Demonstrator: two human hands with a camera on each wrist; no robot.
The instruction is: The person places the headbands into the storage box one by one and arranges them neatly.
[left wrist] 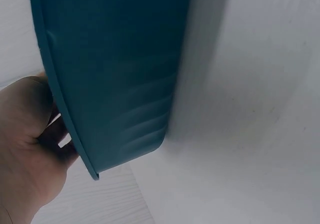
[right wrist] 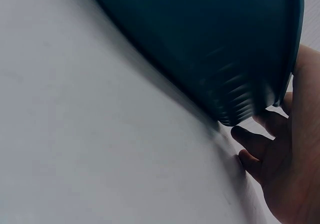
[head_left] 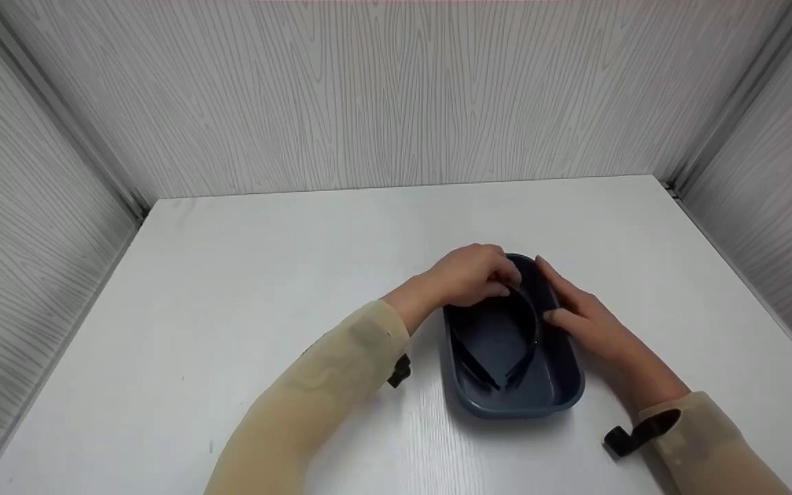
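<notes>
A dark blue rectangular plastic basin (head_left: 506,412) with rounded corners sits on the white table, right of centre in the head view. Inside it is a black headband (head_left: 530,323), curved, with its two ends toward the near side. My left hand (head_left: 480,275) reaches over the far left rim and pinches the headband at its far part, where the fingers cover it. On the basin's right side, my right hand (head_left: 585,320) holds the wall, thumb over the rim and fingers along the outside. In the right wrist view, the fingers (right wrist: 255,141) spread around the basin's far end.
The white table (head_left: 265,261) stretches out around the basin. A wood-grain panel (head_left: 396,96) stands along its back edge, with similar side panels (head_left: 31,206) at left and right. Black wrist mounts (head_left: 633,440) stick out from both beige sleeves (head_left: 327,371).
</notes>
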